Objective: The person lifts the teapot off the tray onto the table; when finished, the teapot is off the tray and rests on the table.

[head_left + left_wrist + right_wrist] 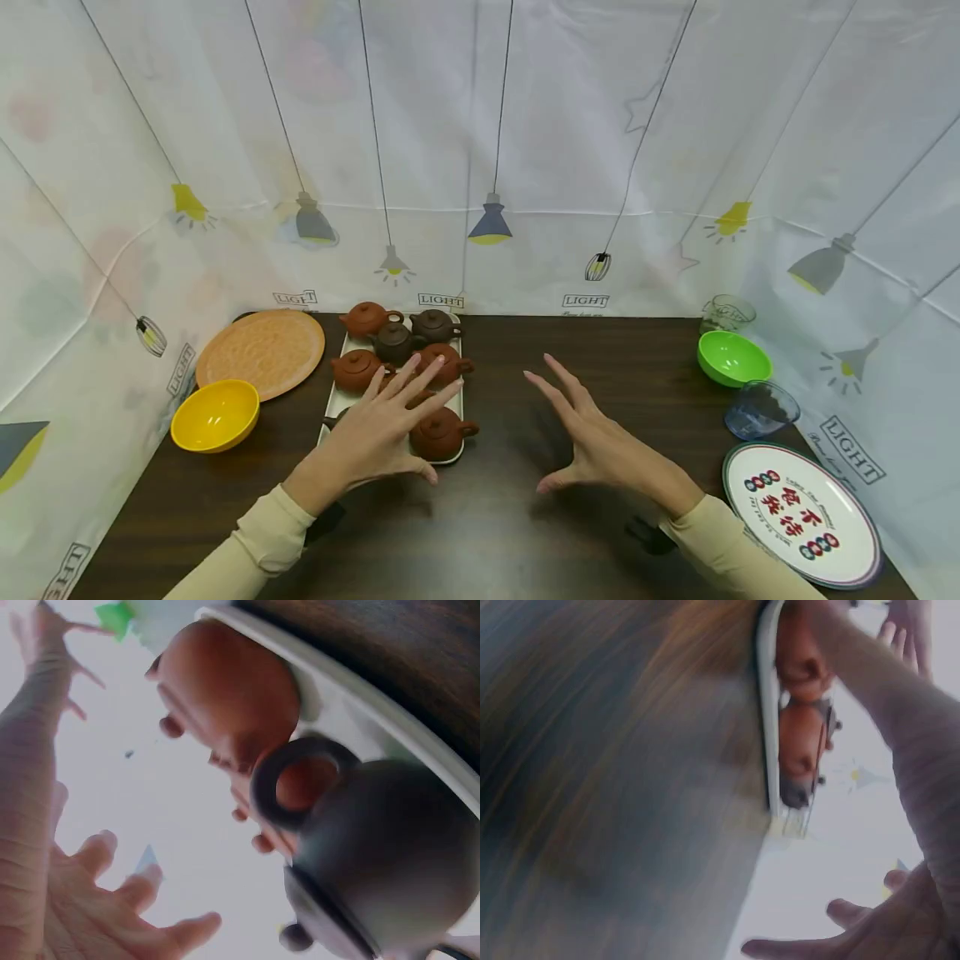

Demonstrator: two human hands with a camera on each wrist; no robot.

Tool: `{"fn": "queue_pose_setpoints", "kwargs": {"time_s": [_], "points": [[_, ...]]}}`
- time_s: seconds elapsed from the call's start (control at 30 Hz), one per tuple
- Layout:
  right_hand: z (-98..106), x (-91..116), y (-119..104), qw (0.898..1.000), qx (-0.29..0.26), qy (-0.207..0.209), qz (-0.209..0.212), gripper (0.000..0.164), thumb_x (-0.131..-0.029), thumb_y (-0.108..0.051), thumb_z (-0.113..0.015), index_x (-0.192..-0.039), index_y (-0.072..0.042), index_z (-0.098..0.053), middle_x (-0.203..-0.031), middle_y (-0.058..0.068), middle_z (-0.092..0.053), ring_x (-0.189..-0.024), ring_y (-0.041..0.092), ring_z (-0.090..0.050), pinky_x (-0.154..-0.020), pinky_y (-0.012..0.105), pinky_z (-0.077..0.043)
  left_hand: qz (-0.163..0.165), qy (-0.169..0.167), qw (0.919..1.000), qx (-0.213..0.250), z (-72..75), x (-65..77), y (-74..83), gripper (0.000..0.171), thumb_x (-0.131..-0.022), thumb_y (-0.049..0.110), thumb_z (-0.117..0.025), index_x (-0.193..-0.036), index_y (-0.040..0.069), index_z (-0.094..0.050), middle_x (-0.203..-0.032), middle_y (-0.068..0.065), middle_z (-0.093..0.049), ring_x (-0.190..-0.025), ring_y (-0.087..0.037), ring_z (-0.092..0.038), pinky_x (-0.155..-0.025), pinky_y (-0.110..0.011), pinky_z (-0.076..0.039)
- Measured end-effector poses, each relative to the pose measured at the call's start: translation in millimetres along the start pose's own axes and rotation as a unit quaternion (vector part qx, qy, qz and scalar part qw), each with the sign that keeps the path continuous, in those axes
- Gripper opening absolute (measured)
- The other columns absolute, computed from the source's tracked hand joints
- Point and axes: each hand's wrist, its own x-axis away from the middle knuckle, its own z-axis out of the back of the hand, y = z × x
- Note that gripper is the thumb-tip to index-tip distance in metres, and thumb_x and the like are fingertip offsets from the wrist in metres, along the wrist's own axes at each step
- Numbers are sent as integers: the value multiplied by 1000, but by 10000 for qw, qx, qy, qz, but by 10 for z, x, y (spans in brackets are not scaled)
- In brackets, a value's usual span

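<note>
Over the dark table, two spread hands grasp nothing

Nearest are the hands. The left hand (378, 433) hangs above the near part of the tray (456, 402), fingers splayed and thumb held apart; the left wrist view shows the fingers away from the pots. The right hand (600, 442) is likewise released, over the table (510, 358) to the tray's right. With both so loosely parted, the pose seems relaxed rather than a grip.

At the right edge lies the plate (801, 515), lettering upward, its broad flat shape likely keeping it steady.

The teapots, red (437, 435) and dark (393, 342), stand close together on the tray, left of the middle, presumably so one base carries them all; the raised rim would help stop them sliding off. The left hand hides some, so I cannot count them.

Farther left, the yellow bowl (215, 417) sits mouth up. Opposite, the blue glass (759, 410) and green bowl (735, 358) line the side, probably to be out of the hands' way. Behind the yellow bowl lies the round board (261, 352); whether they touch, I cannot tell. The clear glass (727, 314) stands at the far right, before the lamp-printed curtain (420, 125), perhaps hung as a screen.
</note>
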Motion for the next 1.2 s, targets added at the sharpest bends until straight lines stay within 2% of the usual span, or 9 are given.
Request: {"fn": "queue_pose_setpoints", "kwargs": {"time_s": [0.17, 0.27, 0.33, 0.4, 0.57, 0.67, 0.73, 0.93, 1.2], "points": [[-150, -251, -37, 9909, -1343, 26, -91, 123, -73, -19, -103, -169, -21, -26, -171, 17, -22, -147, 50, -46, -97, 62, -62, 265, 668, 9962, 484, 171, 321, -143, 133, -58, 41, -104, -168, 10, -37, -175, -19, -32, -155, -41, -45, -116, -54, -52], [-293, -413, -40, 9804, -1954, -2, -261, 98, -82, -16, -96, -163, -18, -40, -157, 18, -41, -128, 46, -64, -88, 51, -67, 722, 1029, 9917, 285, 242, 581, -291, 124, -56, 33, -105, -160, -3, -47, -165, -28, -46, -109, -32, -78, -90, -43, -66], [-400, -513, -38, 9703, -2365, -135, -485, 79, -90, -19, -90, -157, -13, -49, -149, 21, -49, -118, 45, -70, -85, 46, -68, 1157, 1090, 9871, 176, 259, 744, -394, 117, -55, 30, -105, -152, -8, -53, -157, -34, -52, -74, -24, -76, -73, -38, -66], [-495, -594, -39, 9494, -2985, -347, -918, 63, -97, -22, -82, -151, -6, -54, -143, 25, -57, -111, 45, -73, -84, 45, -68, 1514, 1071, 9826, 132, 235, 881, -488, 110, -54, 29, -104, -145, -12, -59, -148, -38, -58, -52, -18, -64, -61, -36, -63], [-688, -734, -26, 8682, -4444, -678, -2100, 47, -106, -27, -72, -139, 5, -60, -128, 24, -68, -102, 37, -73, -87, 49, -68, 1891, 514, 9805, 143, 46, 1084, -679, 96, -60, 37, -100, -136, -12, -67, -136, -35, -68, -59, -31, -73, -59, -39, -63], [-778, -791, -21, 8433, -4813, -758, -2267, 41, -105, -24, -72, -132, 6, -64, -125, 22, -67, -98, 31, -73, -89, 48, -68, 2088, -12, 9774, 338, -48, 1132, -757, 91, -70, 43, -95, -140, -7, -66, -137, -34, -67, -76, -38, -79, -71, -47, -66], [-815, -807, -22, 8334, -4991, -802, -2235, 37, -105, -21, -72, -128, 7, -65, -124, 21, -65, -97, 30, -73, -91, 48, -67, 2211, -223, 9741, 410, -82, 1141, -787, 88, -74, 45, -92, -142, -4, -66, -138, -34, -66, -87, -43, -80, -76, -51, -66], [-857, -801, -16, 8142, -5314, -729, -2223, 31, -104, -13, -72, -122, 12, -68, -114, 18, -68, -95, 29, -76, -96, 47, -66, 2216, -245, 9742, 352, -101, 1110, -820, 73, -79, 44, -88, -137, 2, -72, -131, -35, -69, -85, -48, -78, -72, -53, -65], [-841, -796, -26, 8131, -5352, -521, -2231, 28, -101, -11, -76, -116, 13, -73, -108, 21, -75, -94, 35, -81, -96, 49, -65, 2200, -363, 9738, 449, -112, 1083, -854, 74, -80, 42, -89, -136, -3, -71, -129, -38, -68, -79, -45, -78, -78, -53, -66]]}}
